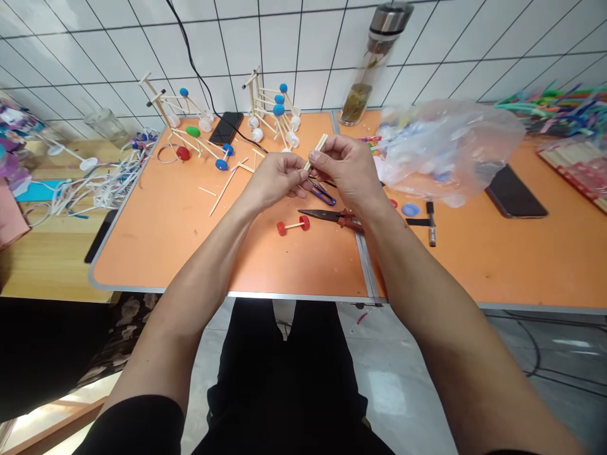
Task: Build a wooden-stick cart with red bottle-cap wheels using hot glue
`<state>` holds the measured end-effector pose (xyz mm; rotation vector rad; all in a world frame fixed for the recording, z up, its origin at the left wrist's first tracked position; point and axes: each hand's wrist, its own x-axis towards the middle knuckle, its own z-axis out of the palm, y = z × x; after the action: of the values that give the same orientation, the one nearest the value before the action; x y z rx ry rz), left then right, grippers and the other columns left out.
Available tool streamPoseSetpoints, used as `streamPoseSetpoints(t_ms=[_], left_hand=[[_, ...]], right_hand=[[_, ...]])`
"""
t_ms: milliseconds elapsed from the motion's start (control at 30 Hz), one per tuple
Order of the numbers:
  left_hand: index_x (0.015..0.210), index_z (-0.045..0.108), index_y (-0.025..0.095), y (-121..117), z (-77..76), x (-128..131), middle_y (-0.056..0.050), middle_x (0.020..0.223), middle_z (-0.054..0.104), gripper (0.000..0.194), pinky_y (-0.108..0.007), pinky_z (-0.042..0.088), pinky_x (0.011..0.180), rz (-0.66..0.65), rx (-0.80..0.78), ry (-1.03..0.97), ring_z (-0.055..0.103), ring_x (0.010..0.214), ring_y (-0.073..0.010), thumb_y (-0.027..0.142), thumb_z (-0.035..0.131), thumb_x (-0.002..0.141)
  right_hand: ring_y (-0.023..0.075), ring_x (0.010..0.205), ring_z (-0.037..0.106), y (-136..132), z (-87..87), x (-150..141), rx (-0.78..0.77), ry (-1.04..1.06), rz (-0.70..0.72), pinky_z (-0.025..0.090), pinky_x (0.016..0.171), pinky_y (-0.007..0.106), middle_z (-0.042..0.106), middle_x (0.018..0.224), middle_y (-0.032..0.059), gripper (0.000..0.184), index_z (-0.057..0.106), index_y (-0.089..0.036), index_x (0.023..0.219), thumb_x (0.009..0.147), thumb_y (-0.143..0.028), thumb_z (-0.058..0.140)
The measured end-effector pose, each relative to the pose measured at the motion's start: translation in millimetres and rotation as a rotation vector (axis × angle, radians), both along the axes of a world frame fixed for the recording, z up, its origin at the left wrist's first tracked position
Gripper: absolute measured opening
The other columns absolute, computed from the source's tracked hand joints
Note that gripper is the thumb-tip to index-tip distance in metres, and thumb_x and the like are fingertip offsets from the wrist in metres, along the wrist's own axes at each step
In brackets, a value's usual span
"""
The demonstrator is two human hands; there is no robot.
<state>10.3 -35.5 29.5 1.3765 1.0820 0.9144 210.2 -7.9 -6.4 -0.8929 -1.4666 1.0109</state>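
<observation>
My right hand (353, 169) pinches a small bundle of short wooden sticks (322, 141), which tilts up to the right. At the lower end of the same sticks, the fingers of my left hand (274, 179) are closed, partly hiding them. Just beneath my hands lie blue snips (324, 194). Long-nosed pliers (327, 215) with reddish-brown handles reach under my right wrist. Nearer me is a short stick axle with a red wheel (304, 223) at each end. Cut sticks (222, 193) lie left of my left hand.
Two stick frames with coloured caps, one at left (171, 129) and one at centre (265, 107), stand by the tiled wall. A tea bottle (364, 82), a plastic bag (441, 148), a phone (516, 193) and a black marker (431, 232) are to the right.
</observation>
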Motion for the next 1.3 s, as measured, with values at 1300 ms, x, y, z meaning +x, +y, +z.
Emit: streamPoseSetpoints(t_ms=[1300], left_hand=[[0.090,0.074,0.019,-1.7,-5.8,7.3,-0.005,0.083,0.087,0.027,-0.026,0.063,0.075,0.046,-0.023,0.026,0.083,0.072,-0.0155,0.019,0.096,0.106]], right_hand=[[0.0249,0.074,0.071,6.2,-9.0,5.0,-0.011,-0.064,0.018,0.067,0.067,0.043,0.070,0.079,0.0005,0.063,0.067,-0.033,0.089,0.087,-0.079,0.109]])
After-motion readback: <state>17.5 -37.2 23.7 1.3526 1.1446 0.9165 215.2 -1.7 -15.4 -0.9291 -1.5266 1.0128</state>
